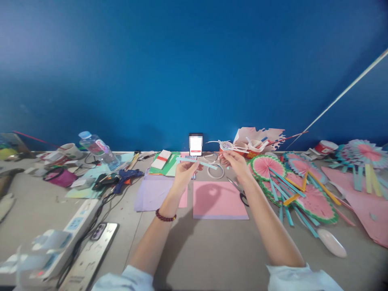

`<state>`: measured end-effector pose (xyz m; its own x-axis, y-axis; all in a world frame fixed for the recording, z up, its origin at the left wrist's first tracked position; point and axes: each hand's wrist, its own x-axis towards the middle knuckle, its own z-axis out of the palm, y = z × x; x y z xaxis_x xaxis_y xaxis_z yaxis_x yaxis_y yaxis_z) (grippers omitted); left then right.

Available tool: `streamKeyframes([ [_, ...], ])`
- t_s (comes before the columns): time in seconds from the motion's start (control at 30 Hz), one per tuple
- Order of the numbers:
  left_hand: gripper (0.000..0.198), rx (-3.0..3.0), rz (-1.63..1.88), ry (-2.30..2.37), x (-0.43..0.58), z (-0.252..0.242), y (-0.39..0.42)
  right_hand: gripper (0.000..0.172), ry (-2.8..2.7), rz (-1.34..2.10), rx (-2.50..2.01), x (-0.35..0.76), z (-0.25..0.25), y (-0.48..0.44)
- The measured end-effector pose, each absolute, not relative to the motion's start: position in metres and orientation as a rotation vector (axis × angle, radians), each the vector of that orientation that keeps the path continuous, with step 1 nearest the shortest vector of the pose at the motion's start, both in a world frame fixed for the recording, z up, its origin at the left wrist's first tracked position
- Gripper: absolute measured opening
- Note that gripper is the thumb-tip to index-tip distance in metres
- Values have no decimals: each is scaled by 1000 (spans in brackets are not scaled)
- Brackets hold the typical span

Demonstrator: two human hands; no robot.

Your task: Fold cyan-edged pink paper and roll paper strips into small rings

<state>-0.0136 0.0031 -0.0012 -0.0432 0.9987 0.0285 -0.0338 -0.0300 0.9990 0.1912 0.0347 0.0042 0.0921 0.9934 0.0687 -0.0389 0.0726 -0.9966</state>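
My left hand (184,173) pinches a narrow light blue paper strip (207,165), which points to the right, above the table. My right hand (237,162) is raised to the right of the strip, its thumb and fingers pressed together. What it holds, if anything, is too small to make out. Just behind it, partly covered, is a red cup with a clear tape roll (226,145) on top. Below the hands lie a pink paper sheet (220,200) and a white tape ring (216,171). Scissors (242,197) with black handles are partly hidden by my right forearm.
Watermelon-patterned paper fans (317,200) with blue and yellow strips lie on the right. A lit phone (195,144) stands against the blue wall. Purple paper (154,192), a blue glue gun (125,178), a bottle (98,147), another phone (91,254) and a power strip (71,232) occupy the left.
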Motion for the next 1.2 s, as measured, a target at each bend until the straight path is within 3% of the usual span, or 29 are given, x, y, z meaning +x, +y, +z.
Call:
streamKeyframes([
  [0.17, 30, 1464, 1071, 1096, -13, 2, -2, 31, -1460, 1162, -1060, 169, 18, -1],
  [0.4, 28, 1866, 707, 1014, -6, 17, -21, 30, -1373, 1215, -1057, 160, 16, -9],
  [0.87, 29, 1864, 646, 1001, -5, 20, -23, 28, -1314, 1197, -1018, 162, 14, -12],
  [1.03, 25, 1614, 964, 1054, -9, 13, -14, 25, -1401, 953, -1059, 164, 15, -13],
  [1.2, 26, 1385, 1260, 1025, -3, 17, -17, 13, -1610, 257, -1029, 160, 16, -21],
])
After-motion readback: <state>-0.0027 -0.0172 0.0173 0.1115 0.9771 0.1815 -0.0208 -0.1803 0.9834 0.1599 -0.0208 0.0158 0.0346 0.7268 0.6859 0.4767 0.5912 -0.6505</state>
